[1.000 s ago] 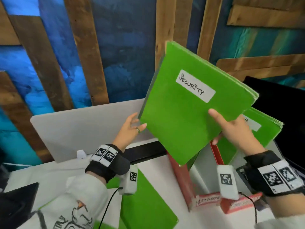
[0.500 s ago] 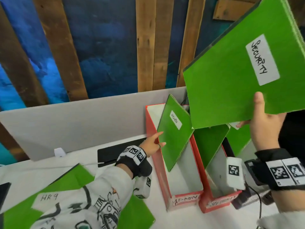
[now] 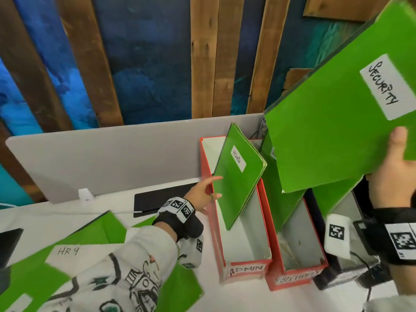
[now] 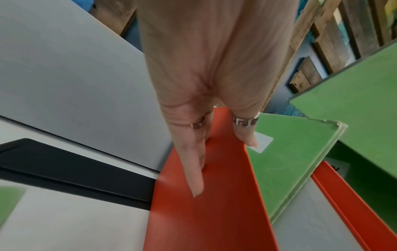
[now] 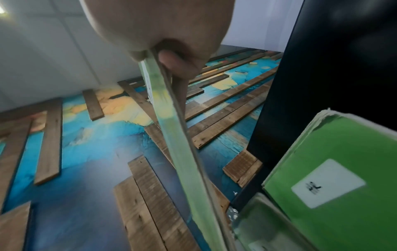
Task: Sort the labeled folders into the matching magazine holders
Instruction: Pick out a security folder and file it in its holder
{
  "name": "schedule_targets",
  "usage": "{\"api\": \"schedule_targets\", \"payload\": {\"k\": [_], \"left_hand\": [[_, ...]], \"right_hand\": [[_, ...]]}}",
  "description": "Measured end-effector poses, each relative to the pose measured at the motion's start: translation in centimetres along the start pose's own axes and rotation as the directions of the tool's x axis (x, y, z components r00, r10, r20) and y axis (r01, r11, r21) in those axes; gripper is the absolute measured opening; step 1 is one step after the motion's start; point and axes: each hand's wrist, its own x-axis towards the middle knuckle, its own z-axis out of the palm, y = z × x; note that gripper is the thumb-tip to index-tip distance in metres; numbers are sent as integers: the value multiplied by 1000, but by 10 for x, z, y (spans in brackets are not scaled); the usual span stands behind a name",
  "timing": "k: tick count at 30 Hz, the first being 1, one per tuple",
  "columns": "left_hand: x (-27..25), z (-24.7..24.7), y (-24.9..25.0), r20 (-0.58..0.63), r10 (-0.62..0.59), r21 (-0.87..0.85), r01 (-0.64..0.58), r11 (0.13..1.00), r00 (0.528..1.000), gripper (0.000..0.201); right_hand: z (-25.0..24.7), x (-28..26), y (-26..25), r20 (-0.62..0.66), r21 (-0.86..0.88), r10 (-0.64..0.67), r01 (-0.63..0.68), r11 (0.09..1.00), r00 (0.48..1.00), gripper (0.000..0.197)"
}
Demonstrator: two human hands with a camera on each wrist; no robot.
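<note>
My right hand grips a green folder labelled SECURITY, raised and tilted at the upper right above the holders; the thumb lies on its front. In the right wrist view that folder shows edge-on, pinched by my right hand. My left hand reaches with straight fingers to the left wall of the red ADMIN holder, beside a green ADMIN folder leaning inside it. The red SECURITY holder stands just right of it with green folders in it.
A third, grey holder with a green folder stands at the far right. Green folders, one marked HR 9, lie on the white table at the left. A grey divider panel backs the table, and a black flat pad lies by it.
My left hand left the SECURITY folder and moved down to the ADMIN holder's left wall. My right hand carried the SECURITY folder up and to the right.
</note>
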Motion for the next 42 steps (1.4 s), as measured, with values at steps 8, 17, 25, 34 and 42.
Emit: {"api": "schedule_targets", "payload": {"k": [8,17,25,34,42], "left_hand": [[-2,4,1,-4,-18,-90,17,996,1000,53],[-3,2,-2,-15,-32,-120,30,992,999,52],[-12,0,-1,50,-20,-88,25,996,999,62],[-67,-77,-33,-93,-126,-120,115,986,988,44],[-119,-180,-121,-192,-329,-113,312,943,925,31]], "right_hand": [[17,-85,-25,553,-325,-130,356,876,823,36],[45,-99,46,584,-588,322,114,801,745,46],[47,-105,57,577,-585,335,91,806,744,30],[68,-149,-18,454,-187,-467,594,783,759,40],[127,-277,-32,582,254,-610,592,765,538,24]]}}
